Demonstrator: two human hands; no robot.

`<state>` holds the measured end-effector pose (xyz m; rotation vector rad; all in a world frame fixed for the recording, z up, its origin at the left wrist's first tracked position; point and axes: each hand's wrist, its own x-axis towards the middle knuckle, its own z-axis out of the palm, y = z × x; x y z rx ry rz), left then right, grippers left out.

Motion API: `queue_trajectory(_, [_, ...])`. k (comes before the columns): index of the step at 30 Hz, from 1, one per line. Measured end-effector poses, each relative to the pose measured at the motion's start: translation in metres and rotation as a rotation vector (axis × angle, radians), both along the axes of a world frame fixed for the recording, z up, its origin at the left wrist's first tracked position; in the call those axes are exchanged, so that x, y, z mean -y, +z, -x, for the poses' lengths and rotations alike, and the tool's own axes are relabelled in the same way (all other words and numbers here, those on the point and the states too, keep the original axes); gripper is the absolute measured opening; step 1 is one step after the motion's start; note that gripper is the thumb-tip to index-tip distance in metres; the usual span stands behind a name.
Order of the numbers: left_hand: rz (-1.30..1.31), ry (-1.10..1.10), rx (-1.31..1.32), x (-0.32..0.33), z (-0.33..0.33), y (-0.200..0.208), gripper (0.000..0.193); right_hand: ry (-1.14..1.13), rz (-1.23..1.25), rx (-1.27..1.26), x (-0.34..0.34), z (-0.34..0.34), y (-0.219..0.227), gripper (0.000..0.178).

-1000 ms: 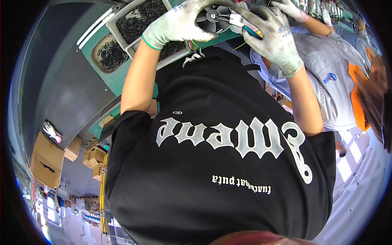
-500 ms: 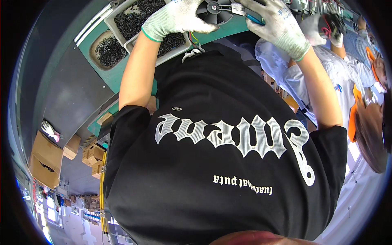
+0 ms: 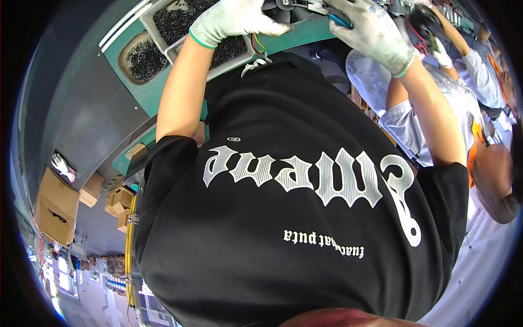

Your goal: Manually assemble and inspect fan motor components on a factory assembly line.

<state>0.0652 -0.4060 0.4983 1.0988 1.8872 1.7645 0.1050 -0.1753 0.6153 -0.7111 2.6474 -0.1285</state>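
Black cloth shirt (image 3: pixel 294 212) comes first. Past it, the dirty-white-gloved right hand (image 3: pixel 370 31) is wrapped around blue-handled metal pliers (image 3: pixel 339 20) — they point left, long ways, at the round black bladed fan (image 3: pixel 299 14) at the top of the view. The green-cuffed, white-gloved left hand (image 3: pixel 239 19) is nearer the fan, thumb spread, bent around its left side — I can't tell if it squeezes.

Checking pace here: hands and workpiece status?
Left white-gloved hand curved around round black fan. Right white-gloved hand grips blue-handled metal pliers over fan. Upper frame edge crops fan.
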Motion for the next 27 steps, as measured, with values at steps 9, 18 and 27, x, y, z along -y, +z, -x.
queue_trajectory(9, [0.04,-0.029,0.051,-0.005,0.003,0.015,0.08,0.002,0.162,-0.068,-0.01,0.002,-0.001,0.04])
queue_trajectory(18, [0.073,-0.058,0.037,-0.004,0.007,0.01,0.086,0.045,0.019,-0.087,0.001,0.012,0.019,0.046])
queue_trajectory(27, [0.098,-0.006,0.103,-0.001,0.006,0.014,0.095,0.186,0.02,-0.218,-0.015,0.019,0.002,0.054])
